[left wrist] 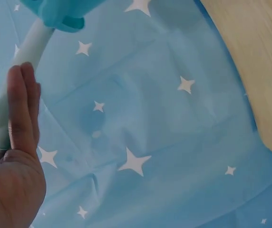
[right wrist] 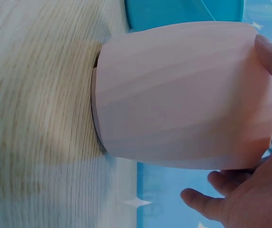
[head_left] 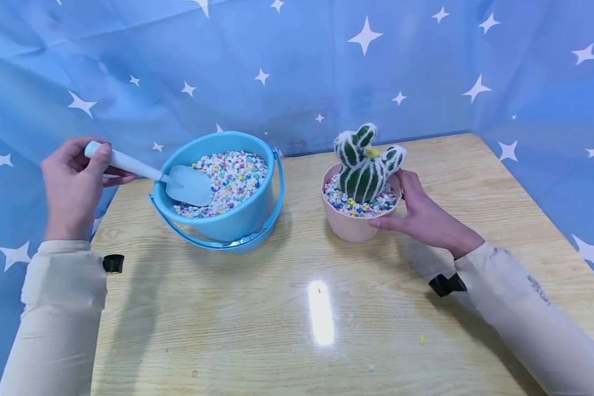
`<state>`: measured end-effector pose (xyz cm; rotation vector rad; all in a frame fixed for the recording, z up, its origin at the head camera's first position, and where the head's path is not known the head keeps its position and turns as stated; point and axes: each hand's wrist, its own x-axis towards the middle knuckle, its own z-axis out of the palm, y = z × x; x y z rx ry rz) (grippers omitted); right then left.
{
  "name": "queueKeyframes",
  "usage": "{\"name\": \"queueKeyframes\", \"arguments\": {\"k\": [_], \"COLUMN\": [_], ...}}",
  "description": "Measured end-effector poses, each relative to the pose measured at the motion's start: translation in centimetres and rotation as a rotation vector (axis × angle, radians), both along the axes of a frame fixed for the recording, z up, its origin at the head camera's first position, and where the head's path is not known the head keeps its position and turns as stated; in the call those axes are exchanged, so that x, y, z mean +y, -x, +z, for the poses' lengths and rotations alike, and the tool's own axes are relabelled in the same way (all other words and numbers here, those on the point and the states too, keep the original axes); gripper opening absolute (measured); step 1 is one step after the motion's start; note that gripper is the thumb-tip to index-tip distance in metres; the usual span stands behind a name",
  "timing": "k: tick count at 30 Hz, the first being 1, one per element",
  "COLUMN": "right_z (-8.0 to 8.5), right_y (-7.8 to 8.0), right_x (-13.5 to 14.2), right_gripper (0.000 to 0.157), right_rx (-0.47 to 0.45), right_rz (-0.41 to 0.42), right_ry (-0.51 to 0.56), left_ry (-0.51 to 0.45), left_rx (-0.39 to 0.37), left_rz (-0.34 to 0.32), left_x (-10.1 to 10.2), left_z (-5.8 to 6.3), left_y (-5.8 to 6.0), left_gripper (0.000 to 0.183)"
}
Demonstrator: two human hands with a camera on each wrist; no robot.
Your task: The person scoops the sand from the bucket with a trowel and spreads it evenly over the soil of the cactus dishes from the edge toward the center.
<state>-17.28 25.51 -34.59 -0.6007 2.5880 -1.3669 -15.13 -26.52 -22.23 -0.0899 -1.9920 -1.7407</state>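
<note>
My left hand grips the white handle of a small light-blue scoop, whose blade rests on the coloured pebbles inside a blue bucket. In the left wrist view the scoop handle runs up past my fingers. My right hand holds the side and rim of a pink pot, with the thumb on the rim. The pot holds pebbles and a green, white-striped toy cactus. In the right wrist view the pink pot stands on the table with my fingers curled round it.
The wooden table has a bright light glare at its middle and a few stray pebbles near the front. A blue cloth with white stars hangs behind and drapes both sides. The bucket's handle lies down on the table.
</note>
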Motion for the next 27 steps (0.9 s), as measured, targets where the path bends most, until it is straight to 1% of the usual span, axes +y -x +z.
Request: {"name": "queueKeyframes", "arguments": {"k": [4,7,9,12,14,17,21,24,25,27], "right_z": [0.1,0.0,0.0,0.0,0.0,0.0,0.1,0.1,0.1,0.1], "right_y": [-0.2,-0.3,-0.4,-0.4,-0.4,-0.4,-0.5,-0.5,-0.4,-0.3], "right_x": [0.3,0.4,0.4,0.4,0.4,0.4,0.4,0.5,0.5,0.5], "right_gripper": [0.099,0.099,0.100,0.101,0.102,0.102,0.101,0.100,0.101,0.103], "right_rx": [-0.002,0.005,0.006,-0.001,-0.006,-0.015,-0.016,-0.014,-0.014,-0.018], "right_rz": [-0.014,-0.017,-0.017,-0.017,-0.016,-0.016,-0.025,-0.031,-0.029,-0.023], "right_ry": [0.005,0.013,0.016,0.016,0.016,0.012,0.005,-0.001,-0.002,0.000], "left_ry": [-0.059,-0.071,-0.101,-0.121,-0.128,-0.113,-0.092,-0.088,-0.081,-0.033], "left_rx": [0.030,0.038,0.040,0.011,-0.005,-0.014,-0.015,-0.028,-0.029,-0.048], "left_rz": [-0.036,-0.058,-0.065,-0.071,-0.067,-0.062,-0.050,-0.033,-0.023,0.033], "left_x": [0.5,0.7,0.7,0.7,0.7,0.7,0.9,1.1,1.2,1.4], "left_z": [-0.6,-0.8,-1.0,-1.5,-1.9,-2.2,-2.3,-2.4,-2.5,-2.7], "left_y": [0.5,0.9,1.1,1.0,1.0,0.8,0.9,0.8,0.7,0.4], "left_gripper": [0.021,0.021,0.021,0.023,0.026,0.027,0.028,0.033,0.036,0.046]}}
